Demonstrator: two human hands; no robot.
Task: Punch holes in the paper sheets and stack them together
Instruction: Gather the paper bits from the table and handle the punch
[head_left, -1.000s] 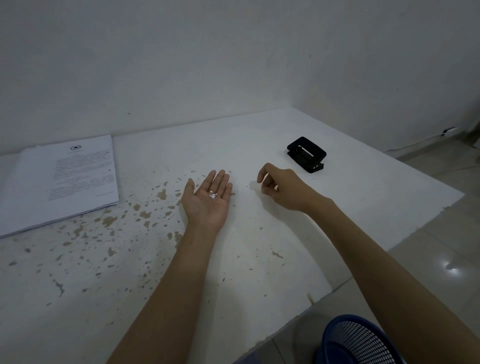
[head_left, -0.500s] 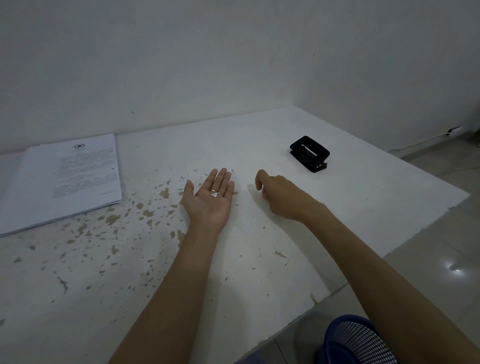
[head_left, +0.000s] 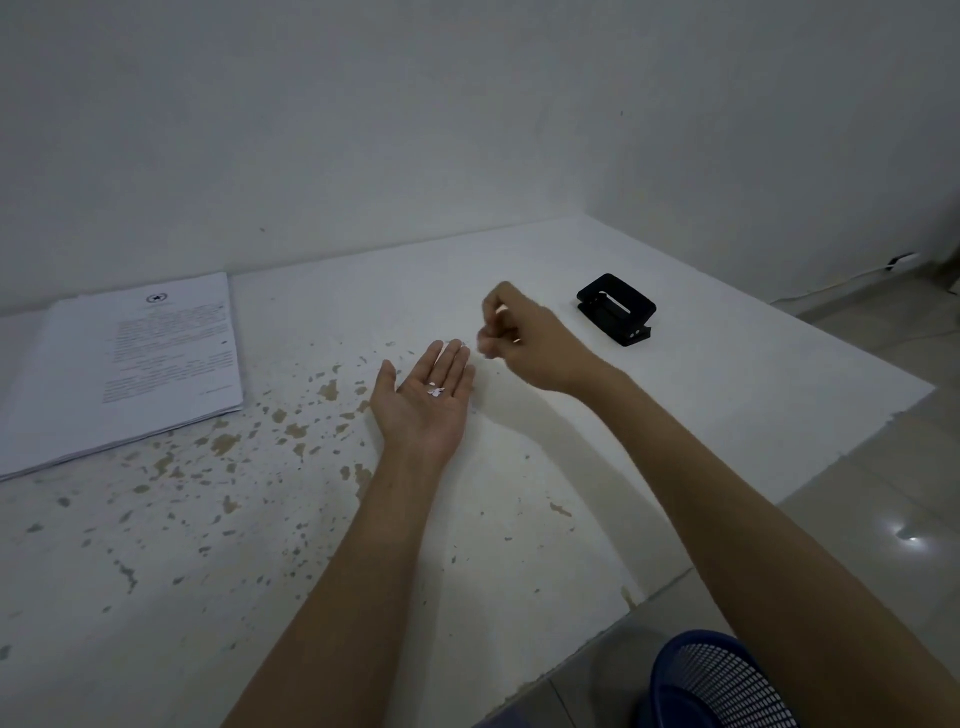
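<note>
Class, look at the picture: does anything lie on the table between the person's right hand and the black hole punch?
Nothing visible does. The right hand is raised just left of the hole punch, with only bare white table between them.

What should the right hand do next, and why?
Probably lower the right hand over the open left hand and let go of whatever it pinched. The left palm faces up with a few paper bits on it, and the right fingertips are bunched just above its fingers. The blue basket is likely the following stop.
</note>
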